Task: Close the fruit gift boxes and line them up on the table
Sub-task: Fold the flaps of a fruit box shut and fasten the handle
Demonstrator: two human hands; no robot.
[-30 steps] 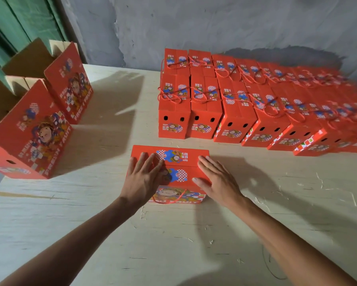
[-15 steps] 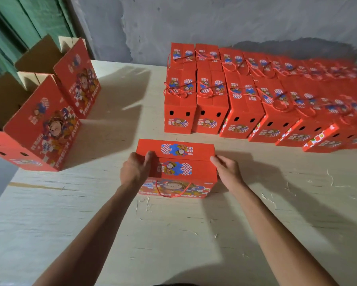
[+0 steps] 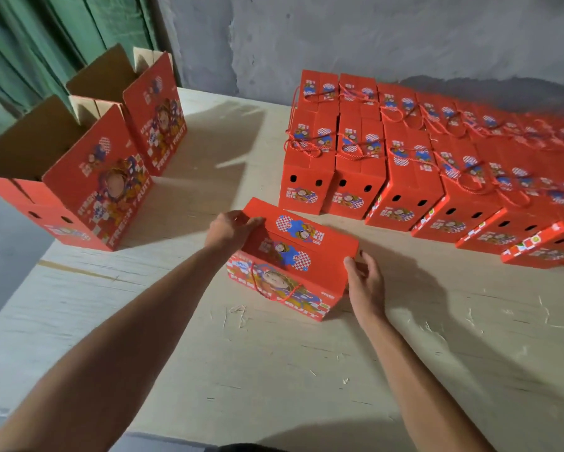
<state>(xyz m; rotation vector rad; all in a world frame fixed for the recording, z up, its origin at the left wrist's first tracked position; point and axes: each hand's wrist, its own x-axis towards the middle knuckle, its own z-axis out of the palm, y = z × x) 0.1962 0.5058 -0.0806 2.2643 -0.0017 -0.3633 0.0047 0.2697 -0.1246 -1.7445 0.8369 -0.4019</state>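
Box point(image 3: 302, 256) now skewed — rows point(image 3: 404, 177) beyond

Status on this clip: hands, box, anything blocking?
Left hand grips closed box at its far-left corner; right hand open at its right end. Box turned askew, short of the lined-up rows. Path clear.

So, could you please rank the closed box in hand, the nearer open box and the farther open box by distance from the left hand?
1. Closed box: gripped at its left end by the left hand.
2. Nearer open box: on the table's left edge.
3. Farther open box: behind it, toward the curtain.
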